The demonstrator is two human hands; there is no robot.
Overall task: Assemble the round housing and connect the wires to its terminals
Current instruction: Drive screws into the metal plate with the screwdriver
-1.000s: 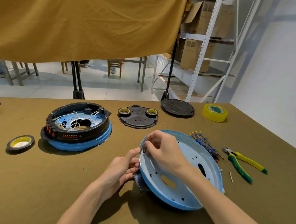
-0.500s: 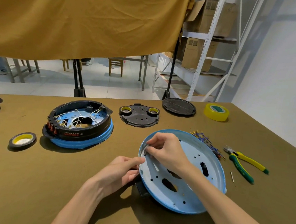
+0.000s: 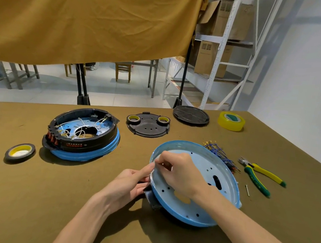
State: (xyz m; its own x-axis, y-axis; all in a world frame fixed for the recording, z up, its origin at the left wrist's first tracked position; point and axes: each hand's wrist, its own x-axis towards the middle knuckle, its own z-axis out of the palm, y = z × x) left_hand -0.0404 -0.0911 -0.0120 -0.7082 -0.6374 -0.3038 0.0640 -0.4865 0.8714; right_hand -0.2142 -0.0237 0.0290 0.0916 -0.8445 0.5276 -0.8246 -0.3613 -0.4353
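The left hand [image 3: 130,183] grips the tilted blue pan [image 3: 198,183] at its near rim. The right hand [image 3: 176,168] pinches something small just inside that rim; what it is cannot be told. Keep the pan steady and work slowly.

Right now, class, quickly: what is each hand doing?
Left hand: fingers curled on the near rim of the blue housing plate.
Right hand: fingertips pinched at that rim; what they pinch cannot be told.

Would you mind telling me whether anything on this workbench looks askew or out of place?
The blue dish sits tilted, its near-left edge propped on a black part while both hands work at its rim. A small metal pin lies loose beside the pliers. Otherwise nothing looks spilled or damaged.
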